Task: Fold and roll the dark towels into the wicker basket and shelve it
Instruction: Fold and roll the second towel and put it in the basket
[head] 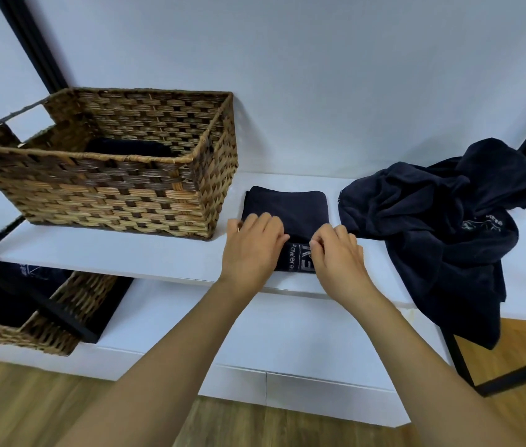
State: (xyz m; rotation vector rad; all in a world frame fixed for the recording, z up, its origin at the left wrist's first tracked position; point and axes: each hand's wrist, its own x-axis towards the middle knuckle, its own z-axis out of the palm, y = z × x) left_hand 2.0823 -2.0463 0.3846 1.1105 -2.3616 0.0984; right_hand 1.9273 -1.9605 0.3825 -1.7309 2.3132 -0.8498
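Observation:
A folded dark navy towel (285,209) lies flat on the white shelf (119,254), its near end turned over so that white lettering shows. My left hand (252,246) and my right hand (335,253) both press and grip that rolled near end, side by side. The wicker basket (106,191) stands to the left on the same shelf, with a dark towel (129,147) lying inside it. A heap of unfolded dark towels (432,221) sits to the right and hangs over the shelf's front edge.
A second wicker basket (29,330) with dark cloth inside sits on the lower white surface at left. A black metal frame (468,366) runs at the right and upper left. Wooden floor lies below. A pale wall backs the shelf.

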